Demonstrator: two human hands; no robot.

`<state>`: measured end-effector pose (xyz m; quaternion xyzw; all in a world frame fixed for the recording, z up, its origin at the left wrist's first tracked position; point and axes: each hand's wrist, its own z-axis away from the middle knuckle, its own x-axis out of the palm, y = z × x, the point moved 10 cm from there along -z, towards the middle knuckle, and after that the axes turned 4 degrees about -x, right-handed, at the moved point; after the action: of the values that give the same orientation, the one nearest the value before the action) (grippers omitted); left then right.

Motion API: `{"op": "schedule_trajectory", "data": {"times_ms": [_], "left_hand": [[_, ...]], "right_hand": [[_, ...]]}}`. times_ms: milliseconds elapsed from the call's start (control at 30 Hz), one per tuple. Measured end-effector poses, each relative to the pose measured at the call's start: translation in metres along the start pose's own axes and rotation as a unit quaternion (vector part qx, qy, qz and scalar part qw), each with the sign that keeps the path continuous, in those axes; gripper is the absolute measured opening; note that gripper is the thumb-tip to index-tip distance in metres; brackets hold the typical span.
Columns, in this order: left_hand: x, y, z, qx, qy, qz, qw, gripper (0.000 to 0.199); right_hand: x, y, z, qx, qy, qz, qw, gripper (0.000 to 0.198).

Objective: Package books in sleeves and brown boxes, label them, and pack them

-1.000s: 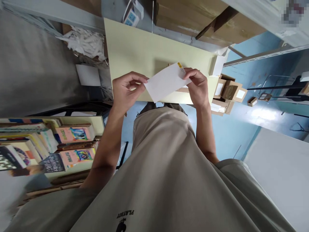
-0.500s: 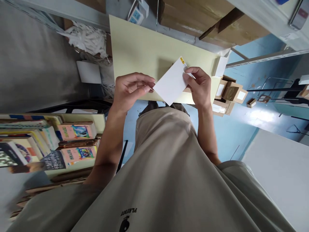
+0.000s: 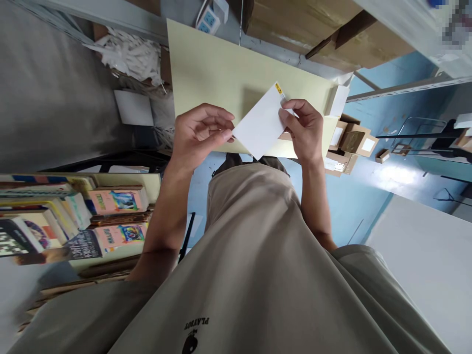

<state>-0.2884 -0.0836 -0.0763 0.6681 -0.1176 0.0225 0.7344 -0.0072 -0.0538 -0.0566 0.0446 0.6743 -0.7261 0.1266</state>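
A plain white card (image 3: 258, 125), with a small yellow label at its top corner, is held tilted over the pale yellow tabletop (image 3: 210, 64). My right hand (image 3: 304, 125) pinches its right edge between thumb and fingers. At the left corner, my left hand (image 3: 206, 130) has its thumb and a lower finger closed on the tip, while the upper fingers curl loosely above. The card's underside is hidden, and a brown thing shows only partly behind it near my right fingers.
A white box (image 3: 337, 101) stands at the table's right end, with open cardboard boxes (image 3: 354, 140) beyond. Large cartons (image 3: 295, 24) and a power strip (image 3: 207, 22) lie along the far side. Books (image 3: 118, 200) fill a surface at left, below a heap of white scraps (image 3: 134, 56).
My left thumb has moved slightly in toward the card's corner. The card has shifted a little up and left; my right hand keeps its grip.
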Motion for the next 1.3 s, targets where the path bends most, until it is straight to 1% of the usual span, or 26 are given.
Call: {"op": "schedule_trajectory", "data": {"times_ms": [133, 233, 400, 500, 567, 667, 733, 833, 900, 1000, 1167, 1300], "left_hand": [[0.0, 0.005, -0.003, -0.001, -0.015, 0.003, 1.0, 0.055], [0.001, 0.01, -0.005, -0.006, -0.02, 0.003, 1.0, 0.055], [-0.003, 0.015, -0.006, -0.028, -0.001, -0.003, 1.0, 0.052], [-0.006, 0.016, -0.007, -0.041, 0.006, -0.005, 0.999, 0.048], [-0.006, 0.017, -0.009, -0.048, 0.003, -0.008, 0.999, 0.046], [-0.007, 0.019, -0.011, -0.059, 0.001, -0.031, 0.998, 0.043], [-0.007, 0.022, -0.012, -0.057, 0.0, -0.052, 0.997, 0.04], [-0.005, 0.028, -0.014, -0.048, -0.009, -0.084, 0.995, 0.04], [-0.002, 0.03, -0.015, -0.047, -0.019, -0.102, 0.993, 0.043], [0.0, 0.03, -0.017, -0.048, -0.031, -0.12, 0.991, 0.046], [0.002, 0.028, -0.021, -0.058, -0.046, -0.148, 0.986, 0.047], [0.005, 0.028, -0.023, -0.05, -0.056, -0.14, 0.987, 0.048]], "right_hand": [[0.001, 0.0, -0.002, 0.011, 0.008, -0.008, 1.0, 0.058], [0.003, -0.003, -0.003, 0.012, 0.01, -0.016, 1.0, 0.058], [0.008, -0.001, -0.007, 0.015, 0.011, -0.021, 1.0, 0.054], [0.013, -0.001, -0.012, 0.013, 0.006, 0.003, 1.0, 0.053], [0.018, -0.011, -0.015, -0.002, 0.013, 0.048, 0.999, 0.052], [0.032, -0.037, -0.012, -0.018, 0.011, 0.111, 0.994, 0.039], [0.051, -0.051, -0.006, -0.007, -0.019, 0.097, 0.995, 0.033], [0.08, -0.061, 0.005, 0.026, -0.072, 0.056, 0.996, 0.041], [0.092, -0.06, 0.009, 0.048, -0.09, 0.048, 0.994, 0.046], [0.101, -0.055, 0.008, 0.063, -0.097, 0.031, 0.993, 0.048], [0.104, -0.044, 0.006, 0.086, -0.094, 0.026, 0.991, 0.051], [0.101, -0.037, 0.006, 0.089, -0.09, 0.027, 0.992, 0.051]]}}
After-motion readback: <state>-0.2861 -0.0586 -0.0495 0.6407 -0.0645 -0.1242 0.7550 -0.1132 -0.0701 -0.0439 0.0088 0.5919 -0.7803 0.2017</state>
